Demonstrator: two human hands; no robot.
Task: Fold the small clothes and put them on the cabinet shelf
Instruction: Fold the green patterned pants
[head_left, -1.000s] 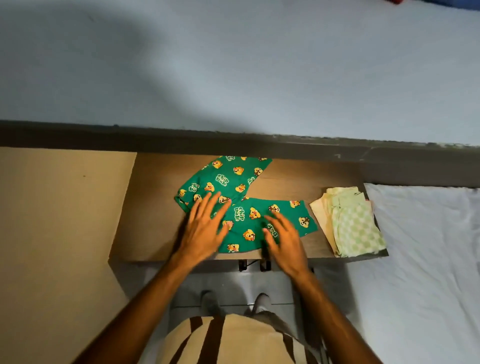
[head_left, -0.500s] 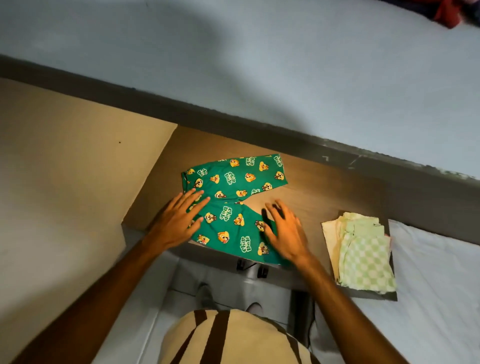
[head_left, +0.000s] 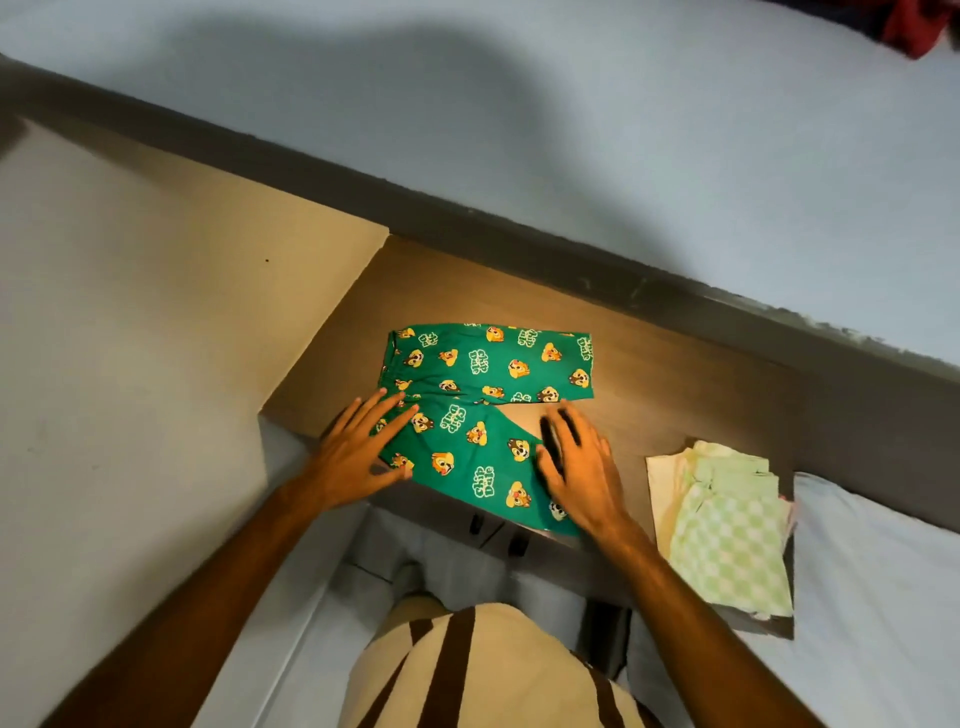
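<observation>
Both hands lie flat and open, palms down, on the green pants (head_left: 483, 410) at mid-frame. Left hand (head_left: 358, 452) presses the waistband end, fingers spread, gripping nothing. Right hand (head_left: 582, 467) rests on the near leg, fingers splayed, also gripping nothing; its fingertips look blurred.

Pants are spread on the brown shelf (head_left: 649, 374), green with cartoon chipmunk print and white lettering. Far leg runs toward the right of the frame, near leg angles toward lower right and reaches the shelf's front edge; the legs part in a V between them.

Folded pile (head_left: 727, 525) sits at the right end of the shelf, well apart from the pants: green-white checked piece on top, pale cream pieces beneath, edges fanned out.

Beige panel (head_left: 156, 312) fills the left of the frame beside the shelf. Dark ledge (head_left: 467, 228) runs diagonally behind the shelf, pale blue wall (head_left: 571, 130) above it. White bedding (head_left: 883, 597) at lower right touches the shelf end. Striped cream-and-brown shirt (head_left: 467, 670) shows at bottom centre.
</observation>
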